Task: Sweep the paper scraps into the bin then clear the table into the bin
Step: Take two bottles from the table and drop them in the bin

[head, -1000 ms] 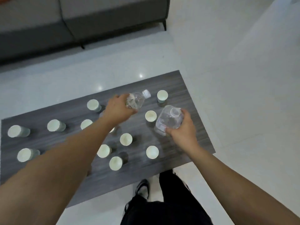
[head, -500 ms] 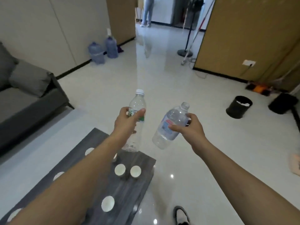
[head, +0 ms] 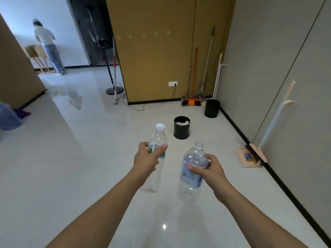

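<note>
Clear, ribbed plastic: two capped bottles at frame centre, green-label bottle (head: 156,149) grasped by left hand (head: 146,161), blue-label bottle (head: 191,173) by right hand (head: 208,171); two black cylindrical bins, paper-filled bin (head: 181,130) just above, second bin (head: 212,108) upper right.

Bare floor (head: 206,133) lies open up to the bin (head: 181,127); dustpan (head: 249,157) sits right
</note>
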A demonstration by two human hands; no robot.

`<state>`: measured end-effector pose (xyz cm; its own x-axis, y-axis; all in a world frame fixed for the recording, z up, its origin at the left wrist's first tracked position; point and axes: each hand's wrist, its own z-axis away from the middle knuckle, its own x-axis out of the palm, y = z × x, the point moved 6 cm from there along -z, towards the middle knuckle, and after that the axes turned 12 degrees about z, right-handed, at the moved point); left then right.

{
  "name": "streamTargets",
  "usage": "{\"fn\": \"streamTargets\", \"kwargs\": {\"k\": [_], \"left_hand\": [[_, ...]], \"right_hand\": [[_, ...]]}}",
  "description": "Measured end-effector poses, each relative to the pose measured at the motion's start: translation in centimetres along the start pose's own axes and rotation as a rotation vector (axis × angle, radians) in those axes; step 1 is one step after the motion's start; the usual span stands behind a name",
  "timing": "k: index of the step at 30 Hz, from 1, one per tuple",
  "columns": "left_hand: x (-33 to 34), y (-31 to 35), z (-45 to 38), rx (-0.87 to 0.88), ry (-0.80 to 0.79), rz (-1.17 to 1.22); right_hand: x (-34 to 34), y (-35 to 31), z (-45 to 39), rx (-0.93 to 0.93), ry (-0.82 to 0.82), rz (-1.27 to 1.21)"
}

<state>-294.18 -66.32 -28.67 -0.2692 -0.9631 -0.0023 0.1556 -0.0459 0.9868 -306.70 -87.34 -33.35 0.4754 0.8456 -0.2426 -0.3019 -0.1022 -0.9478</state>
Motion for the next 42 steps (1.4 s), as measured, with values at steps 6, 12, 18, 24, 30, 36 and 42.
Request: {"fn": "streamTargets", "kwargs": {"k": [6,12,18,24,30,36,42], "left_hand": [[10.8,-1.8,-9.3,-0.091,-0.053,0.002],[16.1,-2.5,-21.7,-0.125,-0.146,-0.049],[18.0,-1.5,-38.0,-0.119,-0.207,-0.045],[16.4,1.5,-54.6,-0.145,-0.2,-0.085],[17.3,2.8,-69.3,-0.164,-0.182,-0.083],[21.0,1.8,-83.1,-0.166,-0.146,-0.092],[25.9,-3.0,-97.8,-0.301,-0.041,-0.235]], "right_hand": [[-7.6,1.5,-9.6,0.066,0.077,0.009],[-9.1,1.8,-20.3,0.106,0.146,-0.017],[-5.9,-0.1,-34.7,0.132,0.19,0.004],[-1.5,-3.4,-48.0,0.2,0.221,0.005],[1.1,-4.7,-61.4,0.256,0.217,0.036],[1.1,-4.7,-78.3,0.251,0.205,0.117],[0.4,-1.6,-97.0,0.235,0.109,0.265]]}}
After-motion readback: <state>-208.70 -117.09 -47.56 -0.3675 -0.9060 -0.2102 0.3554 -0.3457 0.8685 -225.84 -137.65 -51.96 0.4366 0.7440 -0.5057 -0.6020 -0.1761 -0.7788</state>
